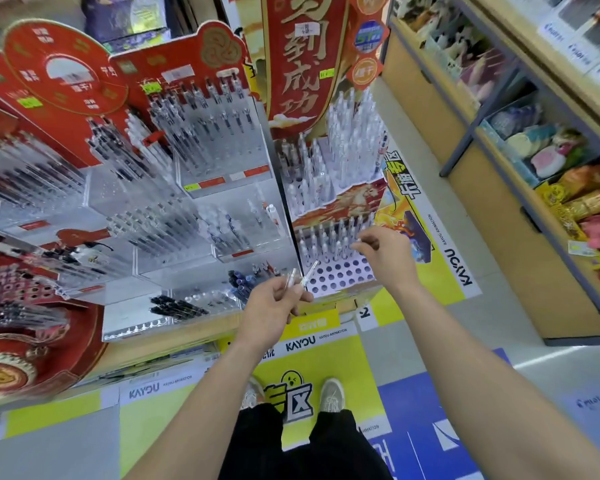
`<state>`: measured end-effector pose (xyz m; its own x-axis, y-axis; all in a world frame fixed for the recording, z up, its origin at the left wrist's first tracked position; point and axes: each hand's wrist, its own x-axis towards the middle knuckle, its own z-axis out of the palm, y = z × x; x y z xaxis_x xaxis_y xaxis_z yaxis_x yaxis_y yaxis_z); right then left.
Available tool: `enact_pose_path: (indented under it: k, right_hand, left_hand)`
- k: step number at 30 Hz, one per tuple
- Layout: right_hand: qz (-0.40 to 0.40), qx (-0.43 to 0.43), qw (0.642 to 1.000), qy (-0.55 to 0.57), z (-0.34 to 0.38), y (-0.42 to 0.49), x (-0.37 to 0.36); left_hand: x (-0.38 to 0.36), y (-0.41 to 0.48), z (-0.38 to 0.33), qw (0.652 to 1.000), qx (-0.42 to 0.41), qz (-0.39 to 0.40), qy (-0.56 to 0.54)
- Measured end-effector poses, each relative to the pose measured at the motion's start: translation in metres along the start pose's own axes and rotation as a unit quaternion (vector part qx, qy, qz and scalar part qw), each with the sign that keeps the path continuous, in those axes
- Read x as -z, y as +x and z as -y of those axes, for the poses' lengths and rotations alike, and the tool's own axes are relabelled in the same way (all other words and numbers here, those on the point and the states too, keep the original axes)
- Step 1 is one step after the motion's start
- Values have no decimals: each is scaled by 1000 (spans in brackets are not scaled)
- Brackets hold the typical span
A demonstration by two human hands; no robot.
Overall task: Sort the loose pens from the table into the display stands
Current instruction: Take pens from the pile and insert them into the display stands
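Two clear pens [308, 272] are in the left hand [274, 301] grip, beside the white stand [340, 277]: front holes free, back rows filled; right hand [383, 252] above it, grip I cannot tell

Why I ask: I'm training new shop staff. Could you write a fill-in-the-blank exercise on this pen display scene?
1. The left hand grips ____ pens.
2. The right hand reaches over a white stand whose front holes are ____.
3. The banner above that stand is ____ with gold writing.
Missing words: clear; empty; red.
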<state>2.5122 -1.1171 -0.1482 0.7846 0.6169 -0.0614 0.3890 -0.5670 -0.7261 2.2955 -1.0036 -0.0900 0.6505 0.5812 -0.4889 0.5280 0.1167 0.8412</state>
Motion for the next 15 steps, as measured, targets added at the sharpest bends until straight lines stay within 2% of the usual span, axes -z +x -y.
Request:
enact_pose_path:
  k: [8,12,15]
  right_hand:
    - [-7,-6,1000,-26,0,5,-6]
    - [-53,6,998,26,32,-20,9]
    - [52,27,995,86,70,-45,8]
  left_hand:
    - [-2,0,2,1000,-3,-12,-11]
    - [-7,1,-4,999,-8,-19,-26]
    - [-11,2,-9,999,-20,-18,-45]
